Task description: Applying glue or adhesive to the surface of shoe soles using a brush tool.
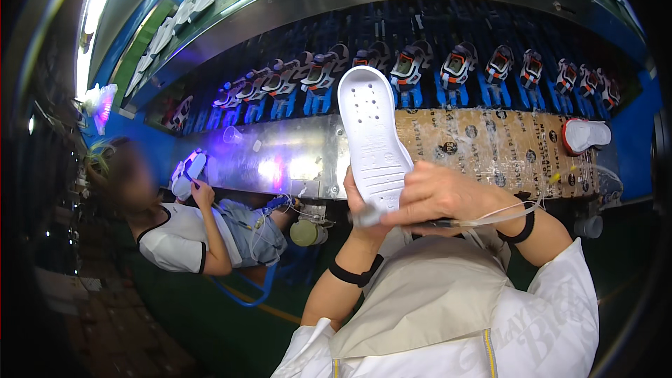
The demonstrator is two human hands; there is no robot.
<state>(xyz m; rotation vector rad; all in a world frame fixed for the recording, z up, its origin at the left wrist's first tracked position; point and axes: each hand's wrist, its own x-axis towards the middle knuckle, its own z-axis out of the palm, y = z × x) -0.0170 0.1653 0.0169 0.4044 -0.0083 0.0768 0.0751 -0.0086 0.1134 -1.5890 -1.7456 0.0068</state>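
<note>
From the head view, one white sole (376,140) stands nearly upright in the person's two hands, its textured face toward the camera and its broad end, pierced by several small holes, at the top. The left hand (354,192) is at the sole's lower left edge, fingers closed around it. The right hand (448,192) comes in from the sole's lower right, fingers bent, the foremost ones pressed to its lower end. Under this hand lies one slim dark tool (442,222) with a clear tube (500,218) running rightward; its tip is too blurred to tell. Both elbows are bent, the forearms rising toward the sole from below, and there are two black bands, one on each forearm.

Behind the sole runs one bench, bare metal (280,161) to its left and one brown printed covering (483,140) to its right. One red-rimmed white shoe piece (588,136) rests on the bench well to the sole's right; one clear cup (232,134) lies well to its left. Beyond the bench, about a dozen shoes (458,64) sit in a row on blue holders, extending to both sides of the sole. Far left of the sole, one seated co-worker (189,238) grips one white shoe part (189,171), with one greenish pot (308,233) between that person and the sole.
</note>
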